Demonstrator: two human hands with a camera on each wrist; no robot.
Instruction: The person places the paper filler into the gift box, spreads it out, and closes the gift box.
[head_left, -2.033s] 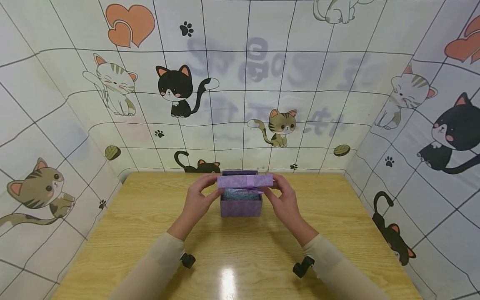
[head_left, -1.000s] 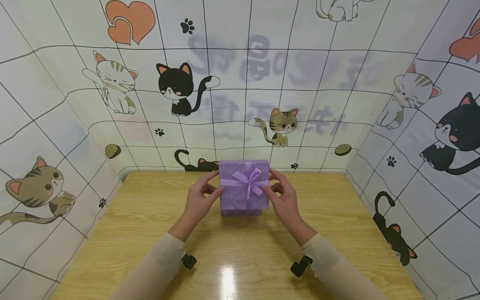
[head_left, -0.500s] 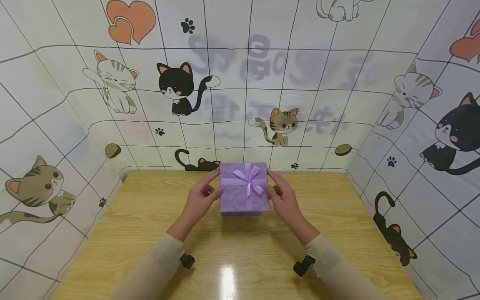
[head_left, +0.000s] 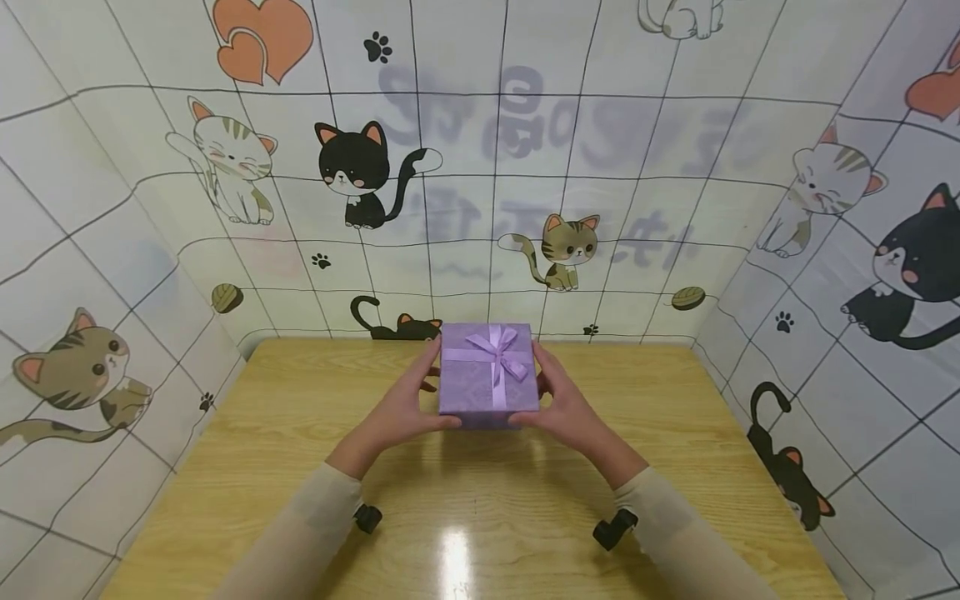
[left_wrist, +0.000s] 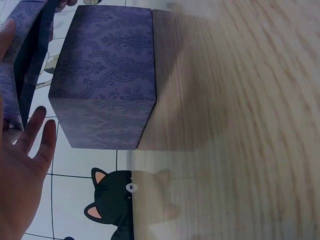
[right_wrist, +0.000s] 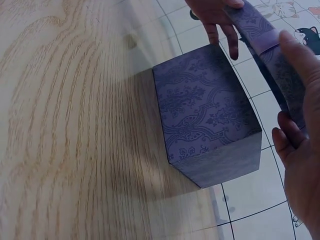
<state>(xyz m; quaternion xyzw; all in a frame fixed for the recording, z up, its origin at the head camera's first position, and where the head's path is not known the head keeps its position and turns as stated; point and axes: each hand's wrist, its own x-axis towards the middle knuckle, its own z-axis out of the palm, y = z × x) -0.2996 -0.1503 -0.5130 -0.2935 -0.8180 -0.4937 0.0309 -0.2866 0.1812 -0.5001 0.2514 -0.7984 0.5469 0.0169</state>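
Note:
A purple gift box lid [head_left: 480, 396] with a lilac ribbon bow [head_left: 497, 357] covers the top of its box in the head view. My left hand [head_left: 401, 408] holds the lid's left side, thumb at the front corner. At the opposite side, my right hand [head_left: 566, 410] grips it the same way. Both wrist views show the patterned purple box base [left_wrist: 107, 65] on the table, with a gap between it and the lid [right_wrist: 280, 62] held above. The inside of the box is hidden.
The box stands near the back edge of a light wooden table [head_left: 480, 500]. Behind and beside it hangs a white grid-patterned cloth [head_left: 465, 275] printed with cartoon cats. A small black device [head_left: 367, 518] is strapped at each wrist.
The lid, first held edge-on above the open box with bluish filling showing, has tilted flat over it. Both thumbs have shifted from the lid's sides to its front corners.

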